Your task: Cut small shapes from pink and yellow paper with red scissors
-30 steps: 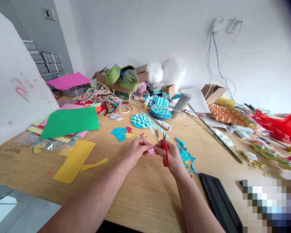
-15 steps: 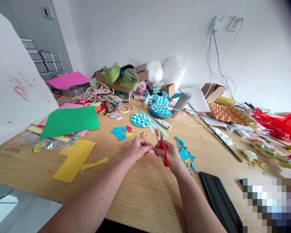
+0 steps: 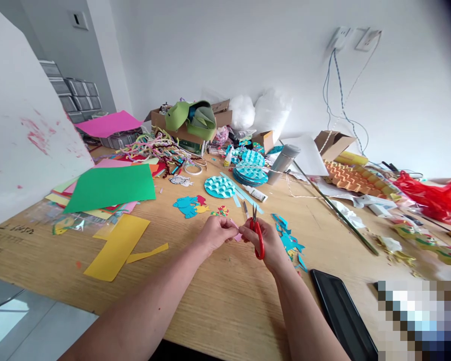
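At the bottom of the frame, two bare forearms reach up over the wooden counter [image 3: 225,301] toward its middle. A black tablet [image 3: 342,316] lies flat at the lower right, just beside the right forearm.

Near the centre, the left hand [image 3: 215,234] has its fingers pinched shut on a small pink paper scrap [image 3: 236,234], held just above the counter between the two hands. The right hand [image 3: 267,243] is closed around the handles of the red scissors [image 3: 258,238]; their blades point up the frame and look nearly together, right beside the scrap.

Blue paper cutouts [image 3: 289,240] lie scattered just right of the right hand. A yellow sheet [image 3: 116,245] sits at the lower left.

Beyond the hands lie a blue fish cutout [image 3: 186,205] and a blue scalloped disc [image 3: 219,186], with a green sheet [image 3: 110,187] on a pile of coloured paper to the left. Farther back stand a stack of scalloped discs [image 3: 250,173] and a grey flask [image 3: 281,163].

Against the wall sits a cardboard box [image 3: 190,133] stuffed with green felt, and a red plastic bag [image 3: 436,198] lies at the right edge.
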Action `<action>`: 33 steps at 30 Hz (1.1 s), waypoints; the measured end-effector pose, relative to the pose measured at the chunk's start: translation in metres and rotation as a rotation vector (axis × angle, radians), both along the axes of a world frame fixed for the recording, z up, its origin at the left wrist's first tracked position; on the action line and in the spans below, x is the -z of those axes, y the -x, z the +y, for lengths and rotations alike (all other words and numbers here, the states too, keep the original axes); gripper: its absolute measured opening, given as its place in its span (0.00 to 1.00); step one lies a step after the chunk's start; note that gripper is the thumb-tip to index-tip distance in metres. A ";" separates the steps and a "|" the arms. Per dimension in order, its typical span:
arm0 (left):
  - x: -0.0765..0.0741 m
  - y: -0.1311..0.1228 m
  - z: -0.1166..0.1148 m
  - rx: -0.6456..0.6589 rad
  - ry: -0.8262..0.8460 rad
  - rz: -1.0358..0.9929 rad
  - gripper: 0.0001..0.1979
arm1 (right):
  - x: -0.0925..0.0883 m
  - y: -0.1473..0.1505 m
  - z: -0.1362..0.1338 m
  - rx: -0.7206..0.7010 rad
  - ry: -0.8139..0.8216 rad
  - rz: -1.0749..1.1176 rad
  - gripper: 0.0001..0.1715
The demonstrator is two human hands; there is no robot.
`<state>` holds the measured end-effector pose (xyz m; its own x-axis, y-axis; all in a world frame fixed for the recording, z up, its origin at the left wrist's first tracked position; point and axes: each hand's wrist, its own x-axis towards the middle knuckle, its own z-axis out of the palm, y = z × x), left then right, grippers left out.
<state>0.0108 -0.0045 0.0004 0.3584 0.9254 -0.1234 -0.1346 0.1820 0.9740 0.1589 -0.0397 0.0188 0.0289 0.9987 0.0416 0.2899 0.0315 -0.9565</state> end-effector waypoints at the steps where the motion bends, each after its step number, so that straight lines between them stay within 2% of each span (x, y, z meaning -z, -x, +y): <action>1: 0.000 0.001 0.001 -0.010 0.054 -0.059 0.05 | 0.001 0.000 0.000 -0.014 -0.008 0.005 0.21; 5: 0.002 0.003 0.005 -0.051 0.194 -0.300 0.09 | 0.008 0.002 -0.001 -0.092 -0.008 -0.017 0.25; 8: 0.003 0.003 0.006 -0.083 0.205 -0.426 0.09 | 0.014 0.008 -0.002 -0.135 0.043 -0.041 0.27; 12: 0.006 -0.001 0.004 -0.131 0.212 -0.521 0.08 | 0.017 0.018 -0.004 -0.117 0.060 -0.112 0.29; 21: 0.006 -0.005 0.000 -0.161 0.200 -0.570 0.08 | 0.017 0.025 -0.007 -0.044 0.044 -0.174 0.31; 33: 0.005 -0.008 -0.004 -0.198 0.234 -0.581 0.08 | 0.018 0.026 -0.006 -0.048 0.117 0.022 0.30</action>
<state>0.0183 -0.0090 -0.0046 0.2532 0.9529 -0.1671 -0.6794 0.2981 0.6704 0.1331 -0.0459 0.0006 -0.0199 0.9969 -0.0757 0.2696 -0.0676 -0.9606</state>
